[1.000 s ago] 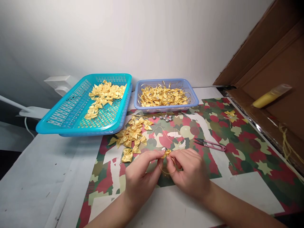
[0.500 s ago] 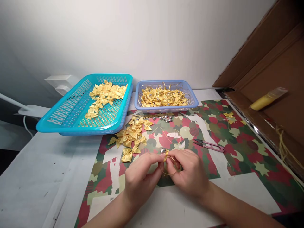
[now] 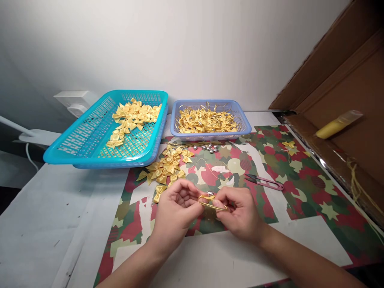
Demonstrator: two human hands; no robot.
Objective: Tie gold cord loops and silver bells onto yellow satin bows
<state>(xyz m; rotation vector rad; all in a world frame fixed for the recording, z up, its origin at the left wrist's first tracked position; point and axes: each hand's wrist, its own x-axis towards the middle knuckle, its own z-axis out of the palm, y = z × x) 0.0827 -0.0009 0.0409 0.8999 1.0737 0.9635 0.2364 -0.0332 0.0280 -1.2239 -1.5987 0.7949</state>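
Observation:
Both hands meet over the patterned mat (image 3: pixel 300 192) at the table's front. My left hand (image 3: pixel 175 208) is turned palm-up with fingers curled, pinching one end of a small yellow bow with a silver bell and gold cord loop (image 3: pixel 210 200). My right hand (image 3: pixel 240 212) pinches the same piece from the right, the loop lying flat between the fingers. A pile of loose yellow bows (image 3: pixel 166 168) lies just beyond my left hand.
A teal basket (image 3: pixel 90 140) with yellow bows sits back left, a lilac basket (image 3: pixel 243 120) of finished bows behind centre. Silver bells (image 3: pixel 210 148) and a gold cord (image 3: pixel 210 168) lie on the mat. Pink thread snips (image 3: pixel 265 182) rest to the right. A cardboard box (image 3: pixel 339 80) stands right.
My left hand has rolled palm-up and lifted slightly. The cord loop, which hung down as a ring, now lies flat and stretched sideways between both hands.

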